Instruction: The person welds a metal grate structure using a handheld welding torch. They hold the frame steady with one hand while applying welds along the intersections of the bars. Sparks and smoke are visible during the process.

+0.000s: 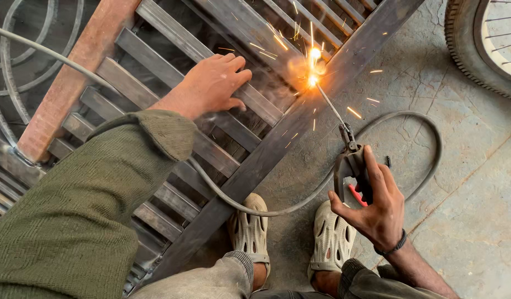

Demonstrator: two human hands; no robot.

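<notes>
Closest to me, my feet in pale perforated clogs (pixel 250 230) on the concrete floor (pixel 466 182). Just past them my right hand (pixel 377 207) has its fingers clamped on the electrode holder (pixel 352 166), cable (pixel 416 124) looping behind. Its rod (pixel 328 105) sparks against the steel gate frame (pixel 299 127). My left hand (pixel 211 86) lies flat on a frame slat, fingers spread. Bike tyre (pixel 471 50) beyond the frame.

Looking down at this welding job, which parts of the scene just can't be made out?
All from the head view:
- The joint where the welding rod meets the metal gate frame: hidden by glare and sparks.
- The right hand covers most of the electrode holder, so its grip is hidden.
- The left hand hides the slat beneath its palm.
- The wheel: cut off by the top right corner.
- The cable: its far end leaves the left edge.
</notes>
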